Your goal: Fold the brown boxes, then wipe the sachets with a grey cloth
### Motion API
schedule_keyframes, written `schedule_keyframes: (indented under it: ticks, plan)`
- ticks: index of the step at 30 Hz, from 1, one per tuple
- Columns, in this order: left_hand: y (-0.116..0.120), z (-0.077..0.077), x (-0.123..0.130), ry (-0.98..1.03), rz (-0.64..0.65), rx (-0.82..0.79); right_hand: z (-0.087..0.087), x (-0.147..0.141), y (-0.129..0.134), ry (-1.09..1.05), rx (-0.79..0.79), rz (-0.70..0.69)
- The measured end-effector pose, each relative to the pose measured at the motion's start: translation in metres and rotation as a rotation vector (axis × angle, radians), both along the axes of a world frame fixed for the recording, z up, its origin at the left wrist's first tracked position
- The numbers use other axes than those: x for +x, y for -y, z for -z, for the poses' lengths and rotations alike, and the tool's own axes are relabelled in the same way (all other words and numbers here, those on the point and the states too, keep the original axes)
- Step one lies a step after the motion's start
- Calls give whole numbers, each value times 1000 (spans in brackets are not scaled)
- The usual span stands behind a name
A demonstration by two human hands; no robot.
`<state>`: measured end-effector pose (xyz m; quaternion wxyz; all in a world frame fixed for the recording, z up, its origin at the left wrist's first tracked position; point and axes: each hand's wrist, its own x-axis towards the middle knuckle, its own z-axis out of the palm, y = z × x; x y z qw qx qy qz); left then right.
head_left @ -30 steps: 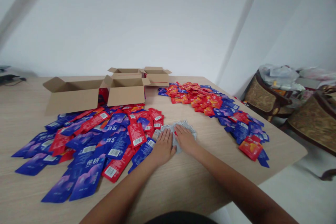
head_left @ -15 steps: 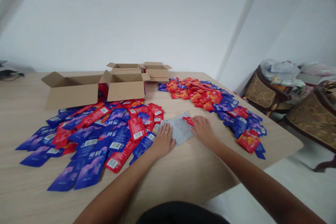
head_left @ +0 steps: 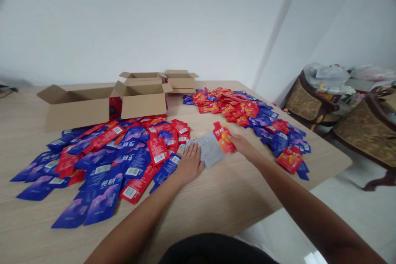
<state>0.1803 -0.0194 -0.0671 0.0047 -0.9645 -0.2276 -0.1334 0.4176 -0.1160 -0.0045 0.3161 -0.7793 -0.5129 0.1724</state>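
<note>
My left hand (head_left: 190,165) lies with its fingers together, flat on the left part of a grey cloth (head_left: 212,150) on the table. Between the fingertips of my right hand (head_left: 241,145) is the edge of a red and orange pouch (head_left: 224,137), its printed front facing up over the cloth's right end. Left of the cloth, a spread of blue and red pouches (head_left: 133,161) reaches close to my left hand. A second pile of red and blue pouches (head_left: 238,109) curves along the table's right side.
Open cardboard boxes (head_left: 144,101) stand at the back left, behind the left pile. Beyond the table's right edge are patterned chairs (head_left: 305,97), with plastic bags (head_left: 328,76) heaped on them. A pale wall rises behind the table (head_left: 213,198).
My right hand has turned the red pouch so that more of its front shows, and its fingers have moved to the pouch's right edge. The view has shifted slightly.
</note>
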Motion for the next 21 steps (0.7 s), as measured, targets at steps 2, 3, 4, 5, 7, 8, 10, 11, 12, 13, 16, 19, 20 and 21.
schedule_keyframes:
  ticks: [2, 3, 4, 5, 7, 8, 10, 11, 12, 13, 16, 19, 20, 21]
  plan:
    - [0, -1, 0, -6, 0, -8, 13, -24, -3, 110, 3, -110]
    - [0, -2, -1, -9, 3, -13, 21, -36, -4, 229, 12, -157]
    - [0, -3, -1, -14, 8, -18, 29, -47, -5, 333, 26, -203]
    - [0, -3, -1, -21, 11, -25, 36, -57, -7, 416, 28, -250]
    - [0, -5, -2, -35, 17, -40, 48, -70, -13, 517, -11, -315]
    - [0, -5, -2, -39, 20, -48, 51, -73, -17, 554, -37, -309]
    - [-1, -7, -3, -38, 24, -64, 51, -73, -28, 625, -76, -250]
    - [-1, -7, -3, -36, 28, -71, 50, -72, -33, 652, -82, -217]
    - [-1, -7, -4, -37, 35, -77, 47, -72, -37, 667, -79, -193]
    - [-2, -7, -4, -40, 43, -82, 44, -72, -39, 670, -66, -177]
    - [-2, -6, -4, -38, 55, -86, 40, -81, -31, 631, 5, -164]
    - [-2, -3, -4, -39, 42, -87, 47, -92, -18, 617, 53, -249]
    - [-2, -3, -4, -43, 37, -86, 50, -94, -17, 626, 48, -281]
    - [-2, -2, -3, -47, 34, -85, 53, -94, -19, 637, 33, -296]
